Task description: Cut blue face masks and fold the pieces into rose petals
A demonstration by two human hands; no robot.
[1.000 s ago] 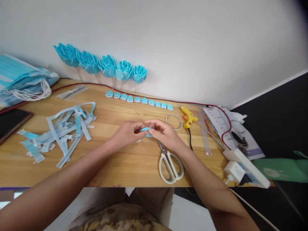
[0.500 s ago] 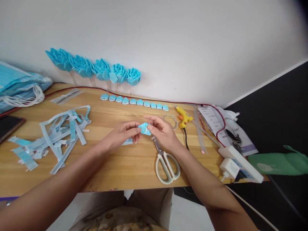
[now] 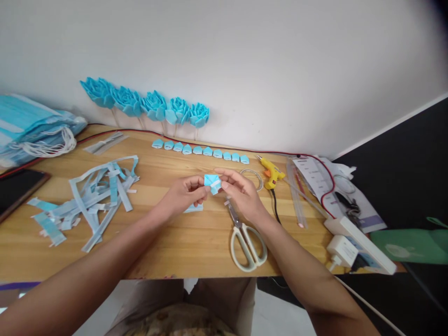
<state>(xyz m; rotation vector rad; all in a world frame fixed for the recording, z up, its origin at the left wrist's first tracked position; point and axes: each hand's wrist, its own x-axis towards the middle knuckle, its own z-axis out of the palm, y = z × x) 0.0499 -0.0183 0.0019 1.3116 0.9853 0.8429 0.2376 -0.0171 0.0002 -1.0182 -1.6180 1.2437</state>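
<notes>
From afar I've got my left hand (image 3: 185, 193) and right hand (image 3: 241, 191) pinching a blue scrap (image 3: 211, 179) over the table (image 3: 196, 242) — fold looks unfinished — while ten folded petals (image 3: 197, 150) and five flowers (image 3: 154, 105) look done.

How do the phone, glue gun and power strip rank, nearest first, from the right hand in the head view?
1. Glue gun, right of the right hand.
2. Power strip, front right.
3. Phone, far left.
</notes>
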